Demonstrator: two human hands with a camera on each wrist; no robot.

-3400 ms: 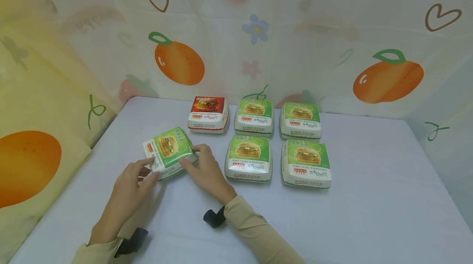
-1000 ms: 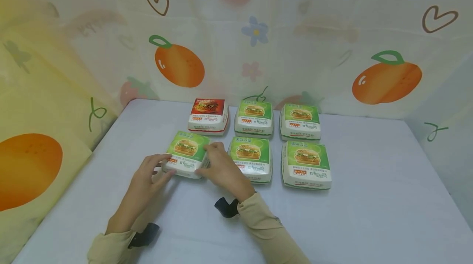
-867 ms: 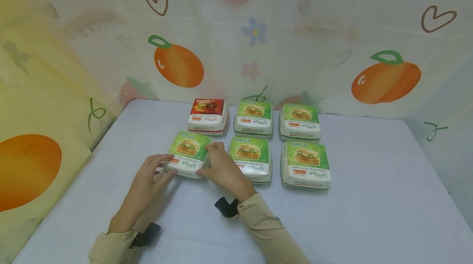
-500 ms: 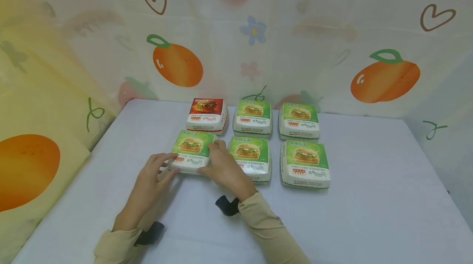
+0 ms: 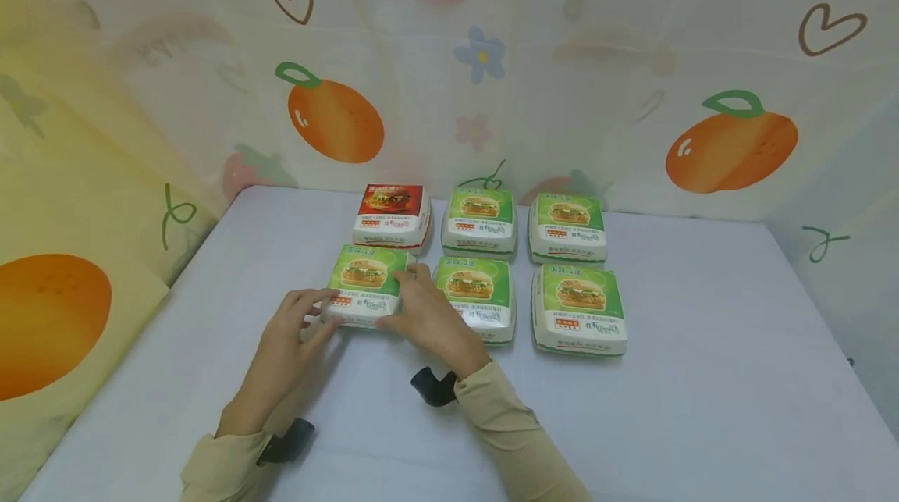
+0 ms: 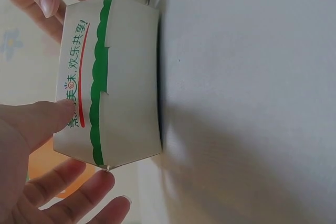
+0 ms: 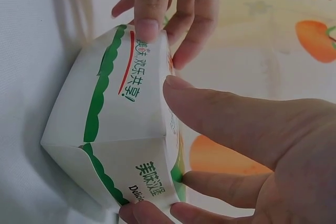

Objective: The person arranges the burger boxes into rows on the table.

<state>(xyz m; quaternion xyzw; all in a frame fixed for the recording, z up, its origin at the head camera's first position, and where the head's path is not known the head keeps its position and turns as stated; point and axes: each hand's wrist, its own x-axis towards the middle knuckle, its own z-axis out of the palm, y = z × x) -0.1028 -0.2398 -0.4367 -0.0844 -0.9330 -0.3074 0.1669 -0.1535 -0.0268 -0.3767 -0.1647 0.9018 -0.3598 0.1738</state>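
A green-and-white burger box (image 5: 362, 274) sits at the front left of two rows of boxes, in front of a red-topped burger box (image 5: 390, 207). My left hand (image 5: 286, 342) holds its left front corner; in the left wrist view the thumb (image 6: 50, 121) presses the printed front and the fingers lie along the side. My right hand (image 5: 435, 318) grips the opposite side, its thumb (image 7: 210, 111) on the top front edge in the right wrist view, fingers at the side face. Right beside that hand stands another green burger box (image 5: 477, 291), partly hidden by it.
Two green boxes stand at the back, one in the middle (image 5: 480, 213) and one at the right (image 5: 567, 217). Another green box (image 5: 579, 307) is at the front right. A white cloth covers the table (image 5: 702, 377); a fruit-print curtain (image 5: 562, 80) hangs behind.
Both hands have slid the held burger box to the right and turned it from slanted to nearly straight, into place before the red box. Over the last half second it has hardly moved.
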